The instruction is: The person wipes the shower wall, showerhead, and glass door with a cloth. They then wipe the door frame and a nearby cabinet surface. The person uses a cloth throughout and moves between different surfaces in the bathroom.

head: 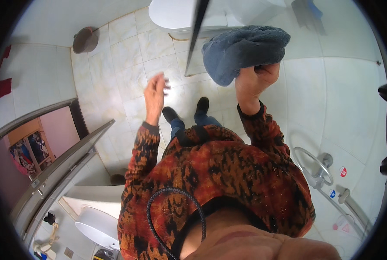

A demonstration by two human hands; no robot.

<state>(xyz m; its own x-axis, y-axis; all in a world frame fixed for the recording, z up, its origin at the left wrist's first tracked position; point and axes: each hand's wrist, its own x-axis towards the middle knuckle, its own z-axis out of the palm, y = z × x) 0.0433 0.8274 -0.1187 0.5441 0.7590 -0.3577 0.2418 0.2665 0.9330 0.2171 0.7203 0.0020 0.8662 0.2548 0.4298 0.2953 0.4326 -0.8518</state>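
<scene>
My right hand [257,81] grips a folded blue-grey cloth [245,48], which looks like a thick towel. The cloth is bunched above the fingers and hides some of them, close to the edge of a glass panel [196,29]. Over the tiled floor [125,71], my left hand [155,96] hangs free with nothing in it. Its fingers are loosely bent and a little blurred.
A white toilet [174,14] stands beyond the glass panel. A grey-brown bucket [85,40] sits by the far wall. On my right, a shower mixer [318,178] juts from the wall. A door [99,131] and a white washbasin [97,227] are on my left.
</scene>
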